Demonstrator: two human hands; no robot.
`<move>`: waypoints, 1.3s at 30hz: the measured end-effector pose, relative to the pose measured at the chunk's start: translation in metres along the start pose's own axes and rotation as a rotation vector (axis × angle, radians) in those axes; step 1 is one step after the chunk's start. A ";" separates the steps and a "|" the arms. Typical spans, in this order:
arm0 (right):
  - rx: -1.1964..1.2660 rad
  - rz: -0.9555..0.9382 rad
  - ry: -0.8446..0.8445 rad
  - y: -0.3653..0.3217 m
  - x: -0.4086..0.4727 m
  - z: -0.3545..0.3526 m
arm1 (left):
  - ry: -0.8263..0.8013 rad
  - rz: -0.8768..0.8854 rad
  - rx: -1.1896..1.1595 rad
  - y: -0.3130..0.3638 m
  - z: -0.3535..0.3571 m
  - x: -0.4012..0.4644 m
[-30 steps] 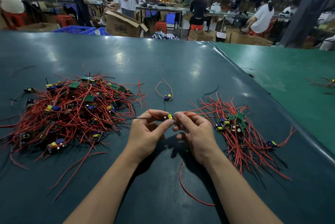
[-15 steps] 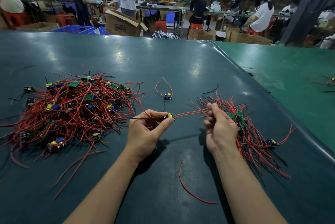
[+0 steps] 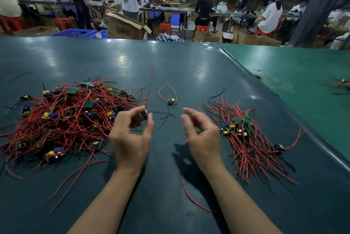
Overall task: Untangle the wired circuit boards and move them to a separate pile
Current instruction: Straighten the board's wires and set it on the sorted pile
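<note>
Small blue-and-yellow wired circuit board (image 3: 145, 114) pinched in left hand (image 3: 130, 137) (blurred), right hand (image 3: 201, 135) alongside, fingers loosely curled, apparently empty.

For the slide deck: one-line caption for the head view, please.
Left hand pinches one wired board between the tangled pile and the sorted pile; right hand holds nothing.

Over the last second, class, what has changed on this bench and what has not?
The right hand drew the red wires out rightward, let go, and came back toward centre, holding nothing. The left hand keeps its grip on the small circuit board, lifted slightly. Both piles and the lone board stayed put.
</note>
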State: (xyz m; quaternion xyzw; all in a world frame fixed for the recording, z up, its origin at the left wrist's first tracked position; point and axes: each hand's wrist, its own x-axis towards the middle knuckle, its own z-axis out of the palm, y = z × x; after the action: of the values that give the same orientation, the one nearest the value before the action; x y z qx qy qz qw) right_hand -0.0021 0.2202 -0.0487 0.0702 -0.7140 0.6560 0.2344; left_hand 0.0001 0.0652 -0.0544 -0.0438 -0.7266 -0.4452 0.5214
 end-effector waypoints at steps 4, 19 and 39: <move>0.048 0.029 -0.329 -0.002 -0.014 0.012 | -0.171 0.210 0.007 -0.003 0.002 -0.002; 0.256 0.080 -0.126 -0.004 -0.002 0.002 | -0.462 0.405 0.098 0.000 0.006 -0.001; 0.110 0.156 0.400 0.014 0.025 -0.029 | -0.550 0.507 0.119 0.001 0.010 -0.006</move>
State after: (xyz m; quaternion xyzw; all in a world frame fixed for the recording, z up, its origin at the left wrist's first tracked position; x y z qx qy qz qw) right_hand -0.0228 0.2558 -0.0495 -0.1040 -0.6198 0.7109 0.3158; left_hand -0.0042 0.0753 -0.0590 -0.3095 -0.8302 -0.2306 0.4022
